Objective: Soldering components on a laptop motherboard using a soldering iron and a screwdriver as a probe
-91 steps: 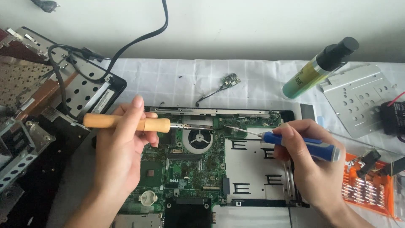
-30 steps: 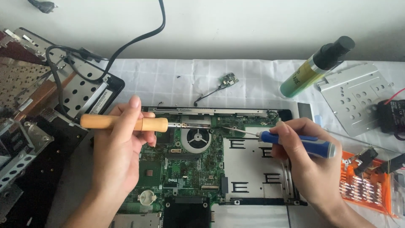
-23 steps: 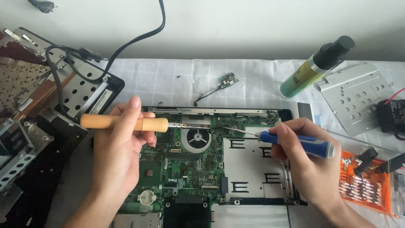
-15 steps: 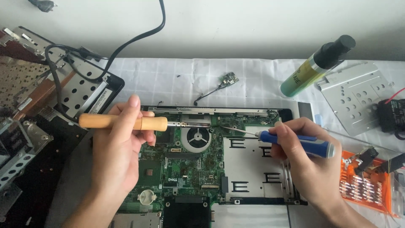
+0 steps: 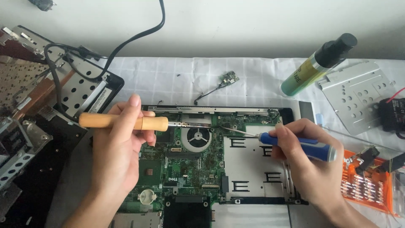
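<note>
Over green laptop board [image 5: 185, 169]: my left hand [image 5: 116, 156] grips wooden-handled tool [image 5: 122, 121], right hand [image 5: 310, 166] pinches blue screwdriver [image 5: 299, 145]; both unmoved, tips beside fan [image 5: 199, 137].

left hand [image 5: 120, 147] grips wooden-handled tool [image 5: 124, 122] | right hand [image 5: 310, 162] grips blue screwdriver [image 5: 295, 145] | both tips beside fan [image 5: 198, 137] on open laptop board [image 5: 185, 169]

screwdrivers [image 5: 126, 122]: 2; open laptop [image 5: 190, 169]: 1; spray bottle [image 5: 316, 65]: 1; metal plates [image 5: 356, 95]: perhaps 2
</note>
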